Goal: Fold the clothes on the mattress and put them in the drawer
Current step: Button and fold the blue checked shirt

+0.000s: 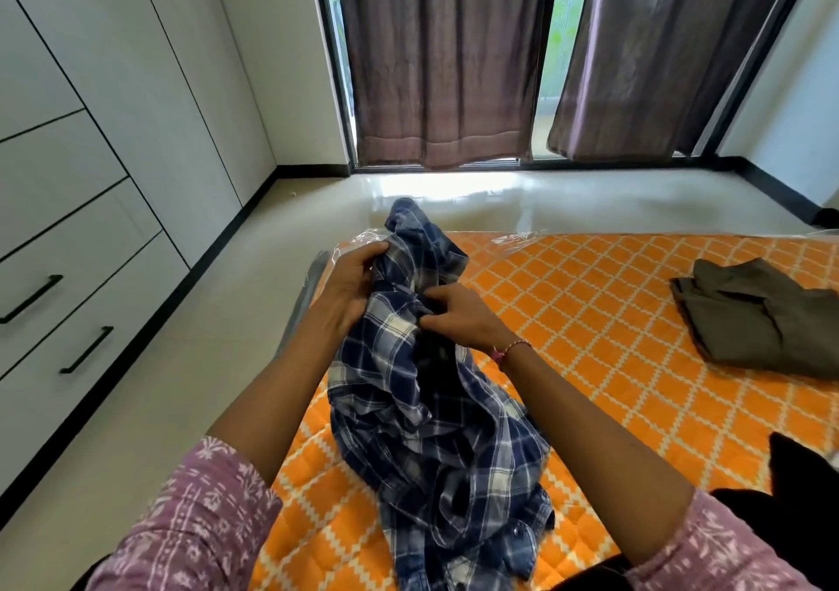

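A crumpled blue and white plaid shirt (426, 413) is held up over the orange patterned mattress (613, 332), its lower part bunched on the mattress. My left hand (349, 286) grips the shirt's upper left part. My right hand (463, 313) pinches the fabric near the shirt's middle, close to the left hand. An olive-grey garment (758, 318) lies loosely folded on the mattress at the right. White drawers with black handles (86, 350) are set in the wardrobe on the left, all closed.
A dark garment (799, 468) lies at the mattress's right front edge. Glossy tiled floor (204, 363) runs between mattress and wardrobe. Brown curtains (445, 59) hang over the window at the back. Clear plastic wrap (367, 238) sticks out at the mattress's far corner.
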